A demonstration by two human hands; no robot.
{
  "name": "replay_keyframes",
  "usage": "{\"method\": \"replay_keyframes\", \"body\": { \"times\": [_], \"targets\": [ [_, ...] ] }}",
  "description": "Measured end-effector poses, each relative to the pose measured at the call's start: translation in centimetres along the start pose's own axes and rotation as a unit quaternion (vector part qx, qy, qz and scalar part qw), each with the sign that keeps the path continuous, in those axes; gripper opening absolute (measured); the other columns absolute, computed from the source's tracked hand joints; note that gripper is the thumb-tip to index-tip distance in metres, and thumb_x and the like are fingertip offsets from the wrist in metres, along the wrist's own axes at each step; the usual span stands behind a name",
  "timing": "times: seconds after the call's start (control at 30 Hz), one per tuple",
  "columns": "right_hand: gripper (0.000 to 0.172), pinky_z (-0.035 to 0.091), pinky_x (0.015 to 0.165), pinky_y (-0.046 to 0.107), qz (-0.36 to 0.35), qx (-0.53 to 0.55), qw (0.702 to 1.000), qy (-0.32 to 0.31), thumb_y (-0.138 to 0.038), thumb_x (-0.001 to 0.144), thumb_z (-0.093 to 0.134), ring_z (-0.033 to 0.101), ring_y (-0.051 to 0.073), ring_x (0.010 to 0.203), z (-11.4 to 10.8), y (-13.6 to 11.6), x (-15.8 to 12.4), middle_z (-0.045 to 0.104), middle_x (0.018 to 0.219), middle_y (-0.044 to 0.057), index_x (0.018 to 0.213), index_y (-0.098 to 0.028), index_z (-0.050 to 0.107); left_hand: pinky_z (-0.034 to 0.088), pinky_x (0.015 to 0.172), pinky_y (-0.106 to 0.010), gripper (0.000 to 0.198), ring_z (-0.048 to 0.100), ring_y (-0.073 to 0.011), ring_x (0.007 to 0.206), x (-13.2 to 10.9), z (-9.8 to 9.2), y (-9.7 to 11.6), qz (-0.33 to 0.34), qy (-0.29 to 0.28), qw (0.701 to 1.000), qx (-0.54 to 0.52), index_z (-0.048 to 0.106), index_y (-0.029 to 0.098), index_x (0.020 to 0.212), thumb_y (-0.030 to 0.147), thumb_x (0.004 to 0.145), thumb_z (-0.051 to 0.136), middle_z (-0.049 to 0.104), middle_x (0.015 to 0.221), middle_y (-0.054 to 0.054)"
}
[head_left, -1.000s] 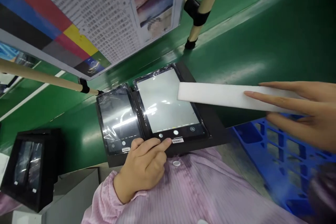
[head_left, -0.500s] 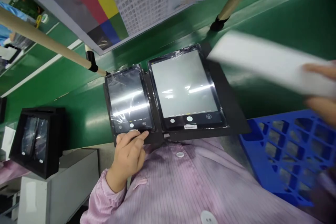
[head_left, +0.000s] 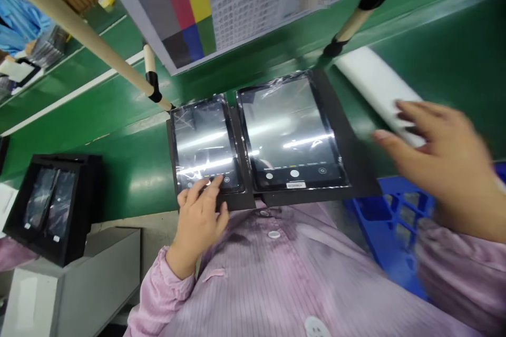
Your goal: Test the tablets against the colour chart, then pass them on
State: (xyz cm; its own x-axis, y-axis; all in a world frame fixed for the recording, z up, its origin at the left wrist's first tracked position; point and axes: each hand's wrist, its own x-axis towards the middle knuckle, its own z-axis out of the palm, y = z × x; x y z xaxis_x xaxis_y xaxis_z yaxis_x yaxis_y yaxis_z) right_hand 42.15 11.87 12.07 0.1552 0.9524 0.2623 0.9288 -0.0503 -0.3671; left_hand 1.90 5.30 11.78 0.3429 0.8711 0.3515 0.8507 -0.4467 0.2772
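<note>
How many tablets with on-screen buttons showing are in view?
2. The left tablet has the left hand's fingers over its lower part; the right tablet lies beside it. More may be hidden: the black box's wrapped contents are unclear.

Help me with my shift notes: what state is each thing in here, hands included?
Left tablet: face up, clear-wrapped, screen on.
Right tablet: face up, clear-wrapped, screen on with camera-style controls.
White block: appears to lie on the green bench.
Black box: open.
Left hand: fingers at the left tablet's lower screen.
Right hand: spread at the white block's near end; contact unclear.
</note>
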Motion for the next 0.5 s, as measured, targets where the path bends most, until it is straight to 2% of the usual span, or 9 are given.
{"method": "replay_keyframes", "body": {
  "times": [0.03,0.13,0.2,0.27,0.33,0.4,0.43,0.5],
  "targets": [
    [0.072,0.049,0.104,0.048,0.017,0.055,0.997,-0.044,-0.055,0.088,0.056,0.054,0.032,0.124,-0.2,-1.3,-0.5,0.047,0.141,0.019,0.148,-0.017,0.044,0.033,0.089,-0.041,0.053,0.056,-0.0291,0.114,-0.2,-0.2,-0.4,-0.012,0.008,1.0,0.001,0.049,0.015,0.138,0.022,0.087,0.061,0.07,0.112,-0.012],
    [0.08,0.044,0.113,0.042,0.054,0.194,0.971,-0.13,-0.055,0.086,0.056,0.048,0.026,0.133,-0.5,-4.5,-1.4,0.037,0.152,0.013,0.154,-0.02,0.03,0.034,0.092,-0.043,0.056,0.054,-0.0309,0.116,-0.6,-0.5,-1.6,-0.019,0.035,0.999,-0.003,0.05,0.018,0.138,0.024,0.085,0.065,0.067,0.117,-0.013],
    [0.083,0.037,0.119,0.042,0.052,0.188,0.969,-0.151,-0.055,0.086,0.056,0.039,0.026,0.14,-0.6,-5.6,-1.7,0.033,0.155,0.012,0.155,-0.018,0.029,0.035,0.093,-0.043,0.054,0.055,-0.0303,0.115,-0.9,-0.5,-2.1,-0.002,0.042,0.999,-0.017,0.051,0.02,0.136,0.022,0.084,0.066,0.067,0.117,-0.013],
    [0.085,0.038,0.118,0.043,0.046,0.143,0.977,-0.153,-0.056,0.084,0.056,0.036,0.028,0.142,-0.9,-6.3,-2.0,0.034,0.154,0.012,0.155,-0.017,0.03,0.035,0.094,-0.043,0.054,0.056,-0.0296,0.115,-1.0,-0.4,-2.2,0.015,0.037,0.999,-0.03,0.05,0.022,0.136,0.019,0.085,0.066,0.067,0.118,-0.012],
    [0.088,0.049,0.108,0.04,0.048,0.12,0.979,-0.158,-0.056,0.083,0.056,0.039,0.029,0.138,-1.1,-6.7,-2.1,0.034,0.153,0.012,0.156,-0.017,0.028,0.036,0.098,-0.046,0.059,0.053,-0.031,0.12,-1.1,-0.1,-2.3,0.012,0.036,0.999,-0.037,0.045,0.023,0.139,0.019,0.084,0.068,0.066,0.122,-0.012],
    [0.092,0.059,0.089,0.035,0.057,0.122,0.976,-0.172,-0.057,0.081,0.058,0.046,0.029,0.131,-1.2,-7.1,-2.1,0.03,0.154,0.012,0.158,-0.019,0.025,0.036,0.103,-0.053,0.066,0.046,-0.0342,0.13,-1.1,0.2,-2.6,-0.004,0.041,0.998,-0.042,0.039,0.023,0.141,0.022,0.083,0.071,0.061,0.132,-0.015],
    [0.093,0.06,0.082,0.033,0.058,0.121,0.975,-0.178,-0.057,0.081,0.059,0.047,0.029,0.129,-1.2,-7.2,-2.1,0.028,0.155,0.012,0.158,-0.019,0.024,0.036,0.105,-0.057,0.069,0.041,-0.036,0.135,-1.1,0.3,-2.9,-0.013,0.043,0.998,-0.044,0.036,0.023,0.141,0.025,0.082,0.073,0.056,0.138,-0.017],
    [0.094,0.06,0.079,0.033,0.06,0.111,0.975,-0.182,-0.056,0.08,0.06,0.047,0.029,0.129,-1.0,-7.3,-2.1,0.026,0.156,0.013,0.158,-0.02,0.024,0.034,0.108,-0.064,0.074,0.031,-0.0389,0.144,-1.2,0.6,-3.7,-0.031,0.038,0.998,-0.045,0.033,0.023,0.142,0.031,0.082,0.075,0.043,0.149,-0.021]
  ]
}}
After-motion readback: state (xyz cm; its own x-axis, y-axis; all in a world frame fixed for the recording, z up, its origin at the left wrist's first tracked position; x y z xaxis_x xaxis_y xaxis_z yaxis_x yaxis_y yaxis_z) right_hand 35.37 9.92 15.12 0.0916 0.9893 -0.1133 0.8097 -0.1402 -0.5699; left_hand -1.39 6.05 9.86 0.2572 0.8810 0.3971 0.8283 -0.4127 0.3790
